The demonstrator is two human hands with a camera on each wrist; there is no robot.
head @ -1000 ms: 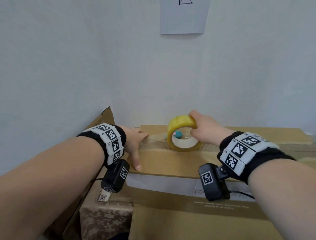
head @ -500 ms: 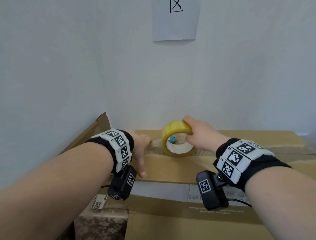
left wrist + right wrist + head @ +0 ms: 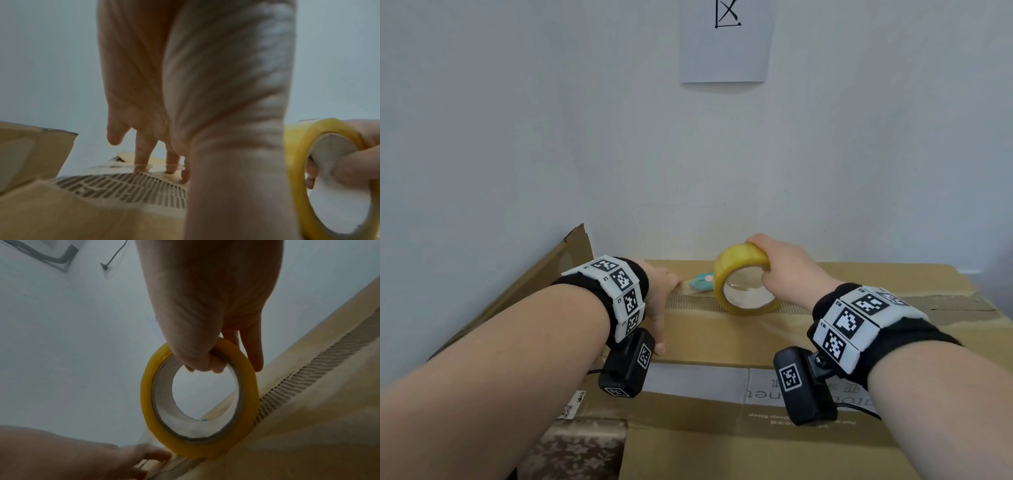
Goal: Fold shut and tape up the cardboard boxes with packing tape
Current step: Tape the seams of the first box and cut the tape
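A large cardboard box point(image 3: 722, 339) stands against the wall, its top flaps folded down with a torn corrugated strip along the seam. My right hand point(image 3: 787, 270) grips a yellow roll of packing tape point(image 3: 743, 277) standing on edge on that seam, thumb through the core point(image 3: 205, 363). My left hand point(image 3: 659, 294) rests at the box's left end, straight fingers point(image 3: 141, 159) pressing the clear tape's end down on the seam. Clear tape runs from those fingers to the roll point(image 3: 197, 404).
A teal and pink utility knife point(image 3: 700, 281) lies on the box top just behind the roll. Another box's raised flap point(image 3: 544, 274) leans at the left. White walls close in behind and left, with a paper sheet point(image 3: 726, 41) above.
The right hand has moved the roll slightly rightward along the seam, away from the left hand, which keeps pressing at the left end. The head view has tilted upward.
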